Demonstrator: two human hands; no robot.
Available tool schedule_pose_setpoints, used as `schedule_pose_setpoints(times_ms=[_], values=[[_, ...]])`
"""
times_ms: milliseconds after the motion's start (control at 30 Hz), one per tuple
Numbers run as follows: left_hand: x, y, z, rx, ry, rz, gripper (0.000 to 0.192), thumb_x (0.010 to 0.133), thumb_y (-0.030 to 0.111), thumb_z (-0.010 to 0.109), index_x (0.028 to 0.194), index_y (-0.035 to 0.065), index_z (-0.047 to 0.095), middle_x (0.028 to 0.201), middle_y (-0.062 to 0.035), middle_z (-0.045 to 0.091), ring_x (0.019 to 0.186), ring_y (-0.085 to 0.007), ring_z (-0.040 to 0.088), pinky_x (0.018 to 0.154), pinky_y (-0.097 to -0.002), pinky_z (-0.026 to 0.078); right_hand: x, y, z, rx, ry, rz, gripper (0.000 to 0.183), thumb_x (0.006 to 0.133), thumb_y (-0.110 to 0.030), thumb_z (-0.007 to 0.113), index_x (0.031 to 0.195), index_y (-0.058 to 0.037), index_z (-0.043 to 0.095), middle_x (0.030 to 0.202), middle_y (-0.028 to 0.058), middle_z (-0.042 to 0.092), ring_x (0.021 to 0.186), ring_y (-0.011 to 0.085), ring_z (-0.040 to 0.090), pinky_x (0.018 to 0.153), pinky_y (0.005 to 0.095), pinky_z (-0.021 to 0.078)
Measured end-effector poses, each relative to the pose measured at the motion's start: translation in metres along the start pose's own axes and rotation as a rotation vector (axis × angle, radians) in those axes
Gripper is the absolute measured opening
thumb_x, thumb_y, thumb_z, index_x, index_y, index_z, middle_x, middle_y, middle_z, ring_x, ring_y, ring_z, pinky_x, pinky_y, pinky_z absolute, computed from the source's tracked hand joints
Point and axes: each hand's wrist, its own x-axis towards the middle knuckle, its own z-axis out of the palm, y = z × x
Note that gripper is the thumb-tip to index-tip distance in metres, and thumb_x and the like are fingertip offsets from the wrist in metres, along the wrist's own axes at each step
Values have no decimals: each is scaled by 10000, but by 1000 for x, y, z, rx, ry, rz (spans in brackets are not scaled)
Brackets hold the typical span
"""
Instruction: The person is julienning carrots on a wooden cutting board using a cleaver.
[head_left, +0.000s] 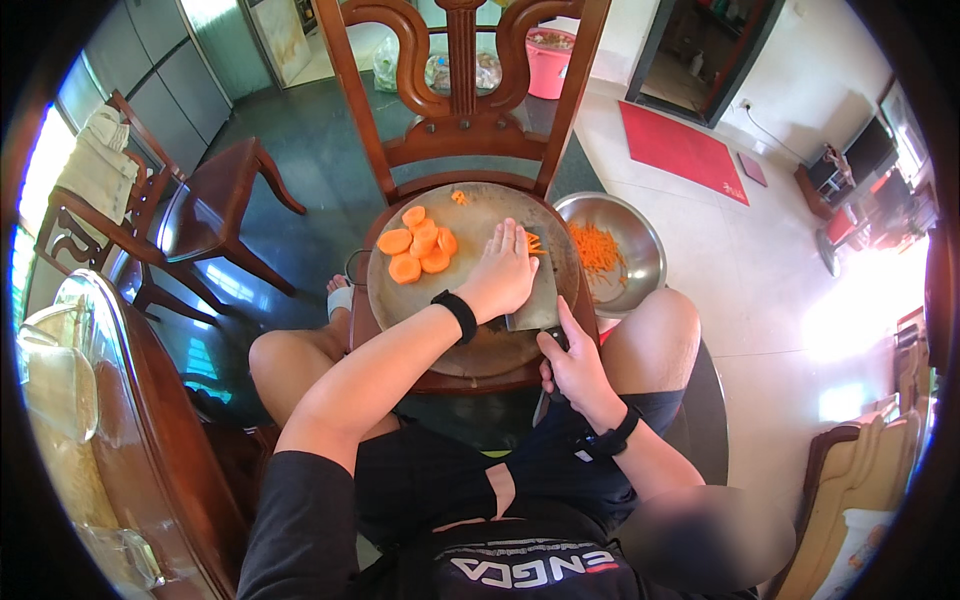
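A round chopping board (472, 345) rests on a wooden chair seat between my knees. My right hand (576, 367) grips the dark handle of a cleaver (536, 304), whose wide blade lies over the board's right side. My left hand (504, 270) is stretched out at the blade's left side, fingers extended; what lies under its palm is hidden. Orange carrot strips (534, 243) show just past its fingers, by the blade. Thick carrot slices (420, 244) sit in a cluster on the board's left, and a few small carrot bits (459, 197) lie near its far edge.
A steel bowl (649, 262) holding carrot shreds (598, 251) stands right of the board. The chair's carved back (465, 146) rises beyond it. Other wooden chairs (210, 195) are at left; a pink bucket (550, 71) and a red mat (682, 150) lie farther off.
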Motion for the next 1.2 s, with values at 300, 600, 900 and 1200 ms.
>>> schedule_pose_setpoints(times_ms=[300,600,900,1200], values=[[30,-2,-51,-494,97,185,510,1113,117,424,1595,-49,410,1627,-272,474,1518,-403,465,1258,-467,377,-10,-9,-33,158,15,11,796,1089,-105,596,1747,-168,152,791,7,574,556,98,534,450,280,463],[70,42,-72,-526,-123,138,300,1019,81,596,1276,-17,717,1261,-138,731,1131,-211,707,989,-357,552,-22,-29,-96,300,204,-32,831,1089,-67,577,1751,-153,83,888,29,575,596,114,545,496,290,475],[125,105,8,-477,-255,520,311,921,-44,522,1187,-28,683,1185,-215,658,1142,-357,647,995,-426,526,-5,-26,-128,340,204,-22,859,1077,-23,502,1743,-132,-29,804,78,603,573,133,556,516,301,492],[187,125,77,-247,-500,175,677,849,-58,527,1522,-84,460,1554,-327,462,1497,-454,432,1240,-463,380,-1,-18,-153,267,229,101,849,1076,6,471,1741,-141,-36,986,102,683,621,103,577,525,277,505]])
